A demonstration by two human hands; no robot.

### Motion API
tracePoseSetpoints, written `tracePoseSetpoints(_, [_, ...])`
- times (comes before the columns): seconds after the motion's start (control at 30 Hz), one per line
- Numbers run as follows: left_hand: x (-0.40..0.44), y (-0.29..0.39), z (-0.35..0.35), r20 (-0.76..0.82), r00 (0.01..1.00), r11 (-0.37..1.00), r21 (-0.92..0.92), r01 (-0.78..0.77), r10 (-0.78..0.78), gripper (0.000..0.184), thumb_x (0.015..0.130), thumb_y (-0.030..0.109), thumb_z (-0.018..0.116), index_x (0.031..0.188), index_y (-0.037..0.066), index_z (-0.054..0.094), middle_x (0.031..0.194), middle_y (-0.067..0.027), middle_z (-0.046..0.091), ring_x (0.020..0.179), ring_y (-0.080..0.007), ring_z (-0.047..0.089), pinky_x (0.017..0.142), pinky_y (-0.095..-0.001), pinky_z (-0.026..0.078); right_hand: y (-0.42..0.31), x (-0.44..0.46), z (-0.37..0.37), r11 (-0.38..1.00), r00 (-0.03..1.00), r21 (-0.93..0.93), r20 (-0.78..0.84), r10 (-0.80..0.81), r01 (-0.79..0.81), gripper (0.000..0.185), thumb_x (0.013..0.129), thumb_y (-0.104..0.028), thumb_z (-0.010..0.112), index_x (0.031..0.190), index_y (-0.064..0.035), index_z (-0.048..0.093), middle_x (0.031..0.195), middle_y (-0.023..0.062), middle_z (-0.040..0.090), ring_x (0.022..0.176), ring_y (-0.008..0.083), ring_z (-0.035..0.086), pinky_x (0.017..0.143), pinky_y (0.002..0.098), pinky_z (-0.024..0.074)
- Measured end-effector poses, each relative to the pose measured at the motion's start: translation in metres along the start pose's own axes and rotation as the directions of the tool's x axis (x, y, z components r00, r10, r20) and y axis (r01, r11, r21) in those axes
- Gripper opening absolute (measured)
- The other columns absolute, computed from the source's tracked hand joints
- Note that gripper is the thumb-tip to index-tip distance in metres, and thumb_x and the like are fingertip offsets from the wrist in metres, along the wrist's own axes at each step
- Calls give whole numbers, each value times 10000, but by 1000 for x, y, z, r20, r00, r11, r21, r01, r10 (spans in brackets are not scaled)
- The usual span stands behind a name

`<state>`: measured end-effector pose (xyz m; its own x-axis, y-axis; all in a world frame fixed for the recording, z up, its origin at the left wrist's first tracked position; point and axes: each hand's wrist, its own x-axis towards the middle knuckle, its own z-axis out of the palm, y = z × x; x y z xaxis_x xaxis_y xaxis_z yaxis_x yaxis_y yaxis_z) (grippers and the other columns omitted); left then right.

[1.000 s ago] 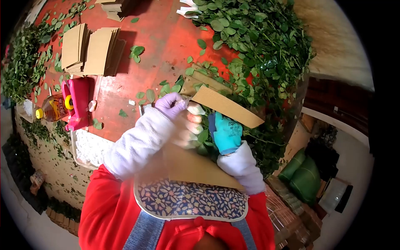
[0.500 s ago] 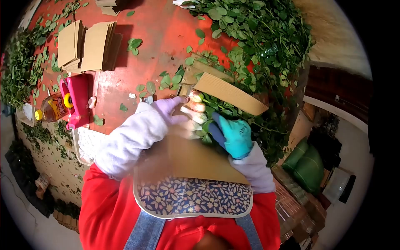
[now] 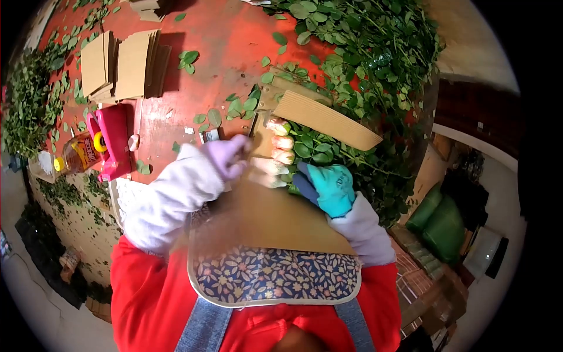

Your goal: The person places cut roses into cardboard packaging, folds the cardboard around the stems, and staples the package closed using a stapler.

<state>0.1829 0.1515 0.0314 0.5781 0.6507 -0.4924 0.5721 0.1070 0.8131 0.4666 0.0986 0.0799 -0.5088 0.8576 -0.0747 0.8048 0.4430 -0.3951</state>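
Near the near edge of the table (image 3: 217, 64), between both hands: short row of flowers (image 3: 282, 142), pink and cream heads side by side, nearest ones blurred. Just left of the heads, left hand (image 3: 227, 157) in purple glove, fingers bent inward; cannot tell whether pinching anything, too blurred. To the right, right hand (image 3: 329, 186) in teal and navy glove, beside the leaves (image 3: 316, 151), fingers toward the heads; cannot tell whether grip loose or closed on stems, mostly hidden there.

Handling, as judged: light; heads soft and easily bruised, leaves thin and floppy, stems probably stiffer. Best taken by the stems, clear of the petals.

Heads pointing toward the table's left edge, leafy parts trailing toward the right edge; long axis of each roughly crosswise, row itself running away from the near edge. Beyond the leaves, ribbed cardboard strip (image 3: 328, 120), slanting nearer toward the right edge. Closer to the body, wide cardboard sheet (image 3: 287, 220), above patterned apron (image 3: 275, 276).
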Motion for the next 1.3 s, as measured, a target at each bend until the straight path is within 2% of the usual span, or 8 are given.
tracePoseSetpoints(0.2, [22,-21,31,14,946,914,256,-315,323,193,912,267,603,956,79,608,803,-148,618,778,-361,618,706,-421,493,4,6,29,966,889,-257,435,140,-26,222,891,-339,554,879,-118,579,662,87,633,597,285,633,561,416,485])
tracePoseSetpoints(0.33, [-4,-39,-14,-197,968,983,129,-130,153,162,928,221,599,947,63,634,773,-130,636,732,-290,640,632,-393,506,10,3,28,976,906,-212,403,126,-41,171,875,-280,559,862,-110,573,681,89,638,615,286,636,570,424,488])
tracePoseSetpoints(0.5, [-11,-37,19,113,982,978,125,-167,153,458,893,342,639,1293,136,550,998,-163,674,926,-358,649,841,-403,511,1,-3,7,982,983,-82,80,-163,169,232,782,-224,753,958,-103,664,652,28,619,571,227,609,524,386,421])
tracePoseSetpoints(0.63, [14,-2,6,379,923,971,238,-33,-61,456,839,420,676,1164,109,597,967,-152,659,923,-340,637,830,-425,493,-7,1,7,979,923,-100,362,-132,179,256,866,-276,625,1048,-98,645,691,91,639,620,276,628,556,419,456])
tracePoseSetpoints(0.8, [23,11,2,441,895,970,178,-164,70,344,844,342,664,1090,105,629,965,-152,660,901,-338,637,806,-417,497,-16,22,9,994,770,-112,635,62,13,261,921,-301,508,935,-69,626,737,144,663,668,322,654,617,480,487])
tracePoseSetpoints(0.97, [24,9,2,479,876,964,201,-176,60,303,845,306,659,1072,105,637,952,-149,663,879,-341,639,791,-413,502,-12,20,20,994,804,-109,591,61,4,194,869,-268,556,806,-93,612,693,123,624,638,319,625,569,450,471])
tracePoseSetpoints(1.13, [-46,-64,-15,34,994,961,252,-113,108,180,828,166,656,996,100,660,841,-126,664,754,-311,644,689,-379,512,-11,20,12,999,769,-6,638,28,-31,224,903,-252,507,856,-69,628,761,147,663,676,335,651,618,465,494])
tracePoseSetpoints(1.3, [-223,-171,-13,-369,842,903,16,429,-393,96,809,82,689,905,78,685,683,-28,629,622,-175,620,579,-311,482,-14,21,16,991,944,132,328,-26,-18,172,867,-226,508,857,-82,602,782,136,636,686,319,630,618,438,487])
